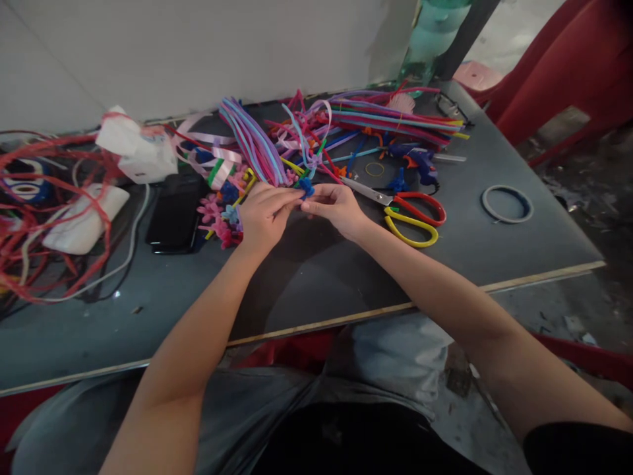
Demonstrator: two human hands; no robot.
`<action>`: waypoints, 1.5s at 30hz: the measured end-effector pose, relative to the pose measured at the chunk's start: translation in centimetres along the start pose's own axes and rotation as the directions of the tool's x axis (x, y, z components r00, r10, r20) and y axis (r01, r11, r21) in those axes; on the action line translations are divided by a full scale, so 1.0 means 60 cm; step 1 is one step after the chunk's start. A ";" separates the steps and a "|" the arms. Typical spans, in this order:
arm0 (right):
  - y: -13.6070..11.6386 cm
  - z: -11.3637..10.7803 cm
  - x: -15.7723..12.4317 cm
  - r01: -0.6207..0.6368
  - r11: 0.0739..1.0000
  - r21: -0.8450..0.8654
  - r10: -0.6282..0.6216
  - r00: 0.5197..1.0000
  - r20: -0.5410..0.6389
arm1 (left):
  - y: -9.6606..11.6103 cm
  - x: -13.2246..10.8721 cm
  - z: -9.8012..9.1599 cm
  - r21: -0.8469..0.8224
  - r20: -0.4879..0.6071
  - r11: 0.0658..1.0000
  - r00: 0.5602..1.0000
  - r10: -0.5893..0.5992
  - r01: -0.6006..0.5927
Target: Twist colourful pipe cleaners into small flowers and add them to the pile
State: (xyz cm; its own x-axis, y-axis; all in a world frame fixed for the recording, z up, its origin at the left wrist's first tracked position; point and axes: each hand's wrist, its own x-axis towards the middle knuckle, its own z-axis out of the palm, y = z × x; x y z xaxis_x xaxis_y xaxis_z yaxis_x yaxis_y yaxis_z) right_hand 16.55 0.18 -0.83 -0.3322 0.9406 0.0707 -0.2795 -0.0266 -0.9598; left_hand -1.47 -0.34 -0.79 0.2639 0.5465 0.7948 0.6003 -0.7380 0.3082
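Hands, left [263, 214] and right [340, 206], nearly closed, pinch a small blue fuzzy piece [307, 189] between them above the dark table [306, 284].

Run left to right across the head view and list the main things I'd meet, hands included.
White block among the red cords → black phone → left hand → blue fuzzy piece → right hand → scissor handles → gray ring.

On the table [316, 287], 1 black smartphone [174, 214] lay beside crumpled white tissue [136, 148], with tangled red cord [54, 144] farther left. A tape roll [527, 206] lay flat at right, a red plastic chair [548, 72] stood beyond, and a green-tinted bottle [436, 39] stood behind.
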 end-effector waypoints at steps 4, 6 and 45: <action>0.006 -0.002 0.001 0.057 0.985 -0.162 -0.064 0.997 -0.038 | -0.008 0.001 0.003 -0.030 0.012 0.998 0.998 -0.058 0.058; 0.004 -0.006 0.001 0.110 0.936 -0.335 -0.125 0.992 -0.023 | -0.013 0.000 0.006 -0.066 0.014 0.994 0.996 -0.089 0.090; -0.034 0.005 -0.006 -0.081 0.918 -0.389 0.040 0.993 -0.111 | -0.026 -0.009 0.006 0.169 0.134 0.979 0.987 0.093 -0.115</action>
State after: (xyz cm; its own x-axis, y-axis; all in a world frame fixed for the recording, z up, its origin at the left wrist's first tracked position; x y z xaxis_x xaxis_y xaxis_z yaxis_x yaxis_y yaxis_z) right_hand 16.95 -0.20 1.16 -0.2410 0.9705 0.0014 0.1205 0.0314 -0.9922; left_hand -2.29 0.66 -1.92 0.4173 0.5235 0.7429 0.6848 -0.7185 0.1217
